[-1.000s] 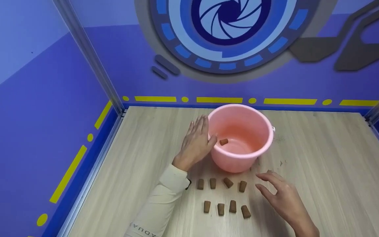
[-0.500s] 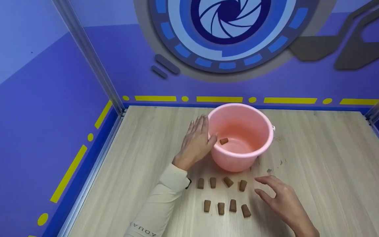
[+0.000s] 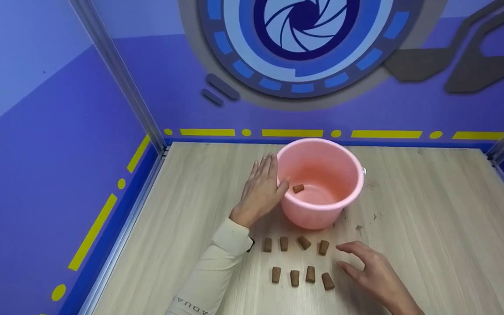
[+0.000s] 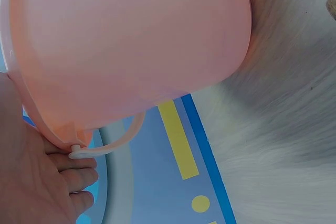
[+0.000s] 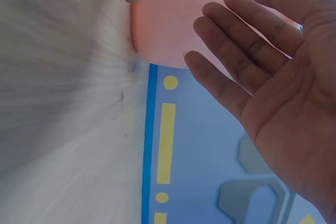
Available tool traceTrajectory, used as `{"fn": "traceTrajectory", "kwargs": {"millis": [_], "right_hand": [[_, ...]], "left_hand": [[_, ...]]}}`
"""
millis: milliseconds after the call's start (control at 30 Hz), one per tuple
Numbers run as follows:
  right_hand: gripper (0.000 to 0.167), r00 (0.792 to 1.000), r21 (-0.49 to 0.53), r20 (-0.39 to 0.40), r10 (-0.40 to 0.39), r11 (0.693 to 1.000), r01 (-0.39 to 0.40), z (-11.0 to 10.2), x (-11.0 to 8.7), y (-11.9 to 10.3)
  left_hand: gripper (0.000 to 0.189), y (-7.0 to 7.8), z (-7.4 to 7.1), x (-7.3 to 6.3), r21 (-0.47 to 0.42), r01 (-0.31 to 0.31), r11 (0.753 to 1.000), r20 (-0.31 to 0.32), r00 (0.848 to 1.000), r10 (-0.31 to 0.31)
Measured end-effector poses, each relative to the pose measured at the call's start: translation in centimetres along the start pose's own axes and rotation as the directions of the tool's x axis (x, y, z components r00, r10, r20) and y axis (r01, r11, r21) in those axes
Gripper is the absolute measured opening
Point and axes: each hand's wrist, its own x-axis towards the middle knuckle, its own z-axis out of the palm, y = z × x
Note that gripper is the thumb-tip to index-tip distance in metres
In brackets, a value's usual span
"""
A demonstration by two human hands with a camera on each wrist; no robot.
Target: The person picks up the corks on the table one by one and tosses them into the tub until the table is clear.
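A pink bucket (image 3: 315,216) stands upright on the wooden table. My left hand (image 3: 258,190) holds its left rim, thumb over the edge and fingers along the outside. In the left wrist view, the fingertips lie beside the bucket's handle (image 4: 118,145). One brown cork (image 3: 298,188) lies inside on the bottom. In front of the bucket, several tapered corks lie in two rows, a back row ending at a right-hand cork (image 3: 323,247) and a front row with its rightmost cork (image 3: 327,281). My right hand (image 3: 376,271) hovers just right of them, thumb and forefinger apart, palm bare.
Blue panels (image 3: 59,175) with yellow markings wall the table (image 3: 431,210) at the back and sides. A metal post (image 3: 120,74) rises at the back left corner. Small dark specks (image 3: 358,227) mark the tabletop right of the bucket.
My right hand has lowered slightly toward me and shifted a little left, closer to the corks. The left hand, bucket and corks stay in place.
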Motion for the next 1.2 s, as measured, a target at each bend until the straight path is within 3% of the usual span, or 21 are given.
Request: {"fn": "traceTrajectory", "kwargs": {"millis": [367, 567, 733, 967, 1200], "right_hand": [[0.035, 0.995, 0.073, 0.072, -0.066, 0.995, 0.061, 0.6, -0.5, 0.4], [0.033, 0.987, 0.108, 0.163, 0.015, 0.994, -0.033, 0.6, -1.1, 0.2], [0.034, 0.974, 0.12, 0.226, 0.034, 0.991, -0.063, 0.6, -1.2, 0.1], [0.031, 0.935, 0.111, 0.337, 0.11, 0.982, -0.155, 1.0, -1.1, 0.0], [0.032, 0.952, 0.094, 0.304, 0.044, 0.993, -0.076, 1.8, -1.6, 0.0]], "left_hand": [[0.073, 0.0, 0.0, 0.1, -0.012, 0.01, 1.0, -0.001, 1.0, -0.01], [0.074, 0.0, 0.1, -0.1, -0.006, 0.017, 1.0, 0.013, 1.0, -0.017], [0.074, 0.0, 0.2, -0.3, 0.0, 0.02, 1.0, 0.016, 1.0, -0.02], [0.073, 0.0, 0.1, 0.0, -0.001, -0.002, 1.0, -0.005, 1.0, 0.002], [0.074, 0.0, 0.0, 0.0, 0.004, -0.001, 1.0, 0.002, 1.0, 0.001]]}}
